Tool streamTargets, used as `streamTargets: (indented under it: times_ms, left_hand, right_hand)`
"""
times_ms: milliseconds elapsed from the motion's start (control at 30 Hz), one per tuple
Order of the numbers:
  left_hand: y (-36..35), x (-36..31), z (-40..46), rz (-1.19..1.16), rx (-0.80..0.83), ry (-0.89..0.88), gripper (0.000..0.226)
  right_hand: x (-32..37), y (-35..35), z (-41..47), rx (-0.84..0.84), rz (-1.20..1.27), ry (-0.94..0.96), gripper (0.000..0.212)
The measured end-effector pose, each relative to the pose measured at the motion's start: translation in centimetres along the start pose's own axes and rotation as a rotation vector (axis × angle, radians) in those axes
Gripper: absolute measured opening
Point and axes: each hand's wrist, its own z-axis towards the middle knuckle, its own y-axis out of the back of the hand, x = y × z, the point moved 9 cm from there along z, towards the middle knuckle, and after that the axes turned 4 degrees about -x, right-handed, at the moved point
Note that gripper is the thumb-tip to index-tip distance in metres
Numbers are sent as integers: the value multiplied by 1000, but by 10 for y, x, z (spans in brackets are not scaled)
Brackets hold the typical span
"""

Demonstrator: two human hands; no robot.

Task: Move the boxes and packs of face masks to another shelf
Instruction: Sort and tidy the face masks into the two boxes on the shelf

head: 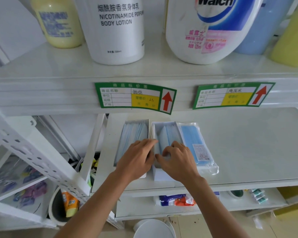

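Two open white boxes of pale blue face masks lie side by side on the middle shelf (248,152): the left box (132,133) and the middle box (165,131). A clear plastic pack of blue masks (194,141) lies just right of them. My left hand (138,158) rests over the gap between the two boxes, fingers on the middle box's left wall. My right hand (177,160) curls over the middle box's right side, fingertips inside on the masks. The near ends of both boxes are hidden under my hands.
The shelf above holds a body lotion bottle (117,30), a Walch bottle (208,30), and yellow and blue bottles. Two green price tags (134,97) hang on its front edge. A lower shelf (213,205) carries small packs. A white rack (33,152) stands left.
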Motion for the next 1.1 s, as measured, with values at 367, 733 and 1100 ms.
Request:
streamTargets:
  times_ms: [367,733,1100]
  left_hand:
    - [4,7,-3,-103,7,80,68]
    - [5,12,-3,-142,12,96,77]
    - [6,12,-2,-167,-19,58,76]
  right_hand:
    - [7,-11,2,121,-148,39,78]
    - [6,-15,4,168,-201,38,74]
    - [10,-15,10,213,-259,-65,52]
